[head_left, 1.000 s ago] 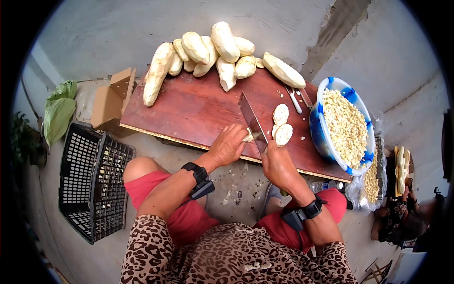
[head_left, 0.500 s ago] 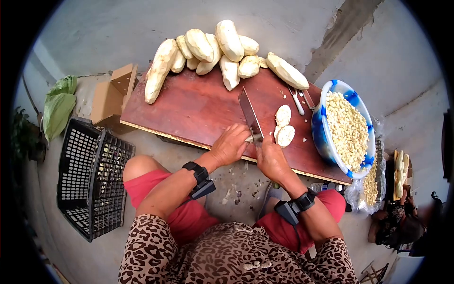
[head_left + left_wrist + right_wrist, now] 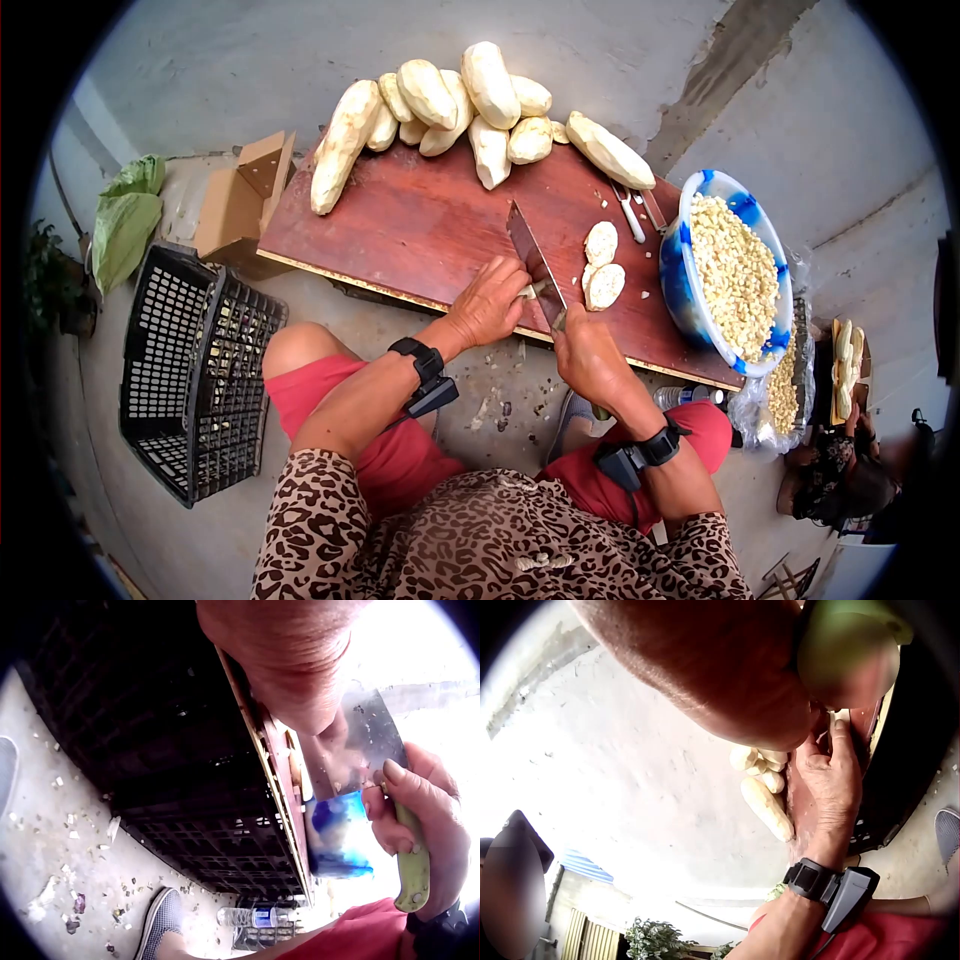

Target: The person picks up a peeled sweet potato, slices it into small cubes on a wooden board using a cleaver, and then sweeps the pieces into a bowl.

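My right hand (image 3: 590, 355) grips a cleaver (image 3: 532, 255) with a broad metal blade; its green handle (image 3: 412, 862) shows in the left wrist view. Under the fingers of my left hand (image 3: 487, 300), near the board's front edge, is a small pale vegetable piece (image 3: 527, 291). The fingers pinch it close beside the blade and hide most of it. In the right wrist view the left fingertips (image 3: 841, 727) are at the pale piece. Just right of the cleaver lie pale round slices (image 3: 604, 287) of the peeled vegetable on the red-brown tabletop (image 3: 420, 230).
Long peeled pale vegetables (image 3: 490, 85) are heaped along the back edge. At the right stands a blue-and-white basin (image 3: 672, 290) full of small diced pieces. A white-handled peeler-like tool (image 3: 632, 217) lies near it. Black crates (image 3: 235, 390) and a cardboard box (image 3: 230, 215) stand at the left.
The right hand and cleaver shift slightly left half a second ago, then back right. The left hand keeps its place at the small piece. The slices stay put.
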`<state>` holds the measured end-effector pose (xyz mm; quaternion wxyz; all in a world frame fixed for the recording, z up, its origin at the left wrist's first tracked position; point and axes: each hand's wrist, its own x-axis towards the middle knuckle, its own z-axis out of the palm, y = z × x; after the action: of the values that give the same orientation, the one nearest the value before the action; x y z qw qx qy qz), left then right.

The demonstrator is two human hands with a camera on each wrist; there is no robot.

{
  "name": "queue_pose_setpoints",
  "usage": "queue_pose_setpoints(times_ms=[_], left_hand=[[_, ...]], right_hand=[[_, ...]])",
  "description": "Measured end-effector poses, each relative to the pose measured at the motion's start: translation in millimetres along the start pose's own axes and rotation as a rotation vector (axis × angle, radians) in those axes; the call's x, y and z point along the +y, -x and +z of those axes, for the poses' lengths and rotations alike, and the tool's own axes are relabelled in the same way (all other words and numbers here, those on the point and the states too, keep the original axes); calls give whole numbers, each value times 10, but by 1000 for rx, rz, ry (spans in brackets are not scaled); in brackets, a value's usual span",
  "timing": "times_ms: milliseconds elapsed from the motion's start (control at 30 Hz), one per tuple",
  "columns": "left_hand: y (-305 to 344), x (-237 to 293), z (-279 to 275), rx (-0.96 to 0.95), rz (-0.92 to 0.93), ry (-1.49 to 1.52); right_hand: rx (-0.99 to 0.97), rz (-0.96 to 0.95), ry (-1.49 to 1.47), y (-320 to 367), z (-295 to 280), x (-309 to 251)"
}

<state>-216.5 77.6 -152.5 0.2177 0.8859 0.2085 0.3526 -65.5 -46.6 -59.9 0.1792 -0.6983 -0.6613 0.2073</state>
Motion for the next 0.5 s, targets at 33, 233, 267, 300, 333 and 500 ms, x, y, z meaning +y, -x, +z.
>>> queue_pose_setpoints(times_ms=[33,233,267,300,333,500], left_hand=[[1,-2,1,0,-2,0],[12,-1,-2,-18,-30,17],[-13,6,-13,-25,-30,18],[-32,-1,-3,-15,-20,38],[-32,-6,5,-3,-15,55],[-5,73,-81,8,-35,33]], right_hand=[[-8,-14,4,-5,-8,-4],[2,-57,9,-166,192,77],[23,-49,-10,-207,239,86],[43,-46,-26,-242,259,98],[65,-59,-24,-250,268,122],[138,-62,-44,-189,269,158]])
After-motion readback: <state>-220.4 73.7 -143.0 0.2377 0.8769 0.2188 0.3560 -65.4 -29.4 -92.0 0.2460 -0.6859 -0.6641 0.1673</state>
